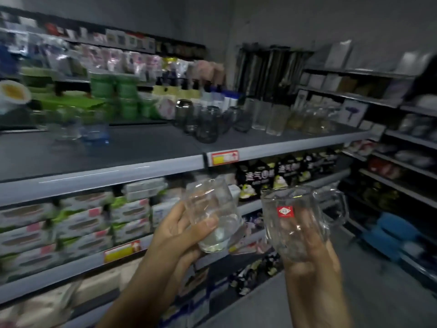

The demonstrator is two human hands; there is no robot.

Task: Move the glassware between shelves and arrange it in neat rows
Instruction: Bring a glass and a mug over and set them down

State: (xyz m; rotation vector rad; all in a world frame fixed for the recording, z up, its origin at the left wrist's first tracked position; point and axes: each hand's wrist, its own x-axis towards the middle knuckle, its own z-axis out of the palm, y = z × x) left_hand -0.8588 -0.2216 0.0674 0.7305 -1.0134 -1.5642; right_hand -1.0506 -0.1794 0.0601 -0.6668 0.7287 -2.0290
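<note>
Grey shelf (142, 150) lies open between the left glasses (71, 129) and the glass cluster (208, 124); its front edge (106, 172) runs above your raised hands. Your left hand (175, 235) curls round a tumbler (212, 207), your right hand (309, 263) round a handled mug (298, 221).

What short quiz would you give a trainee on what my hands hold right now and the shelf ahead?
1. Multiple choice: which hand grips the handled glass mug? A) left B) right C) neither
2. True or false: the stemless glass tumbler in the left hand already stands on the grey shelf.
3. Fill in: the diamond sticker on the mug is coloured ____.

Key
1. B: the right hand holds it from below.
2. False: the tumbler is held tilted in the air, below the shelf's front edge.
3. Red.
</note>
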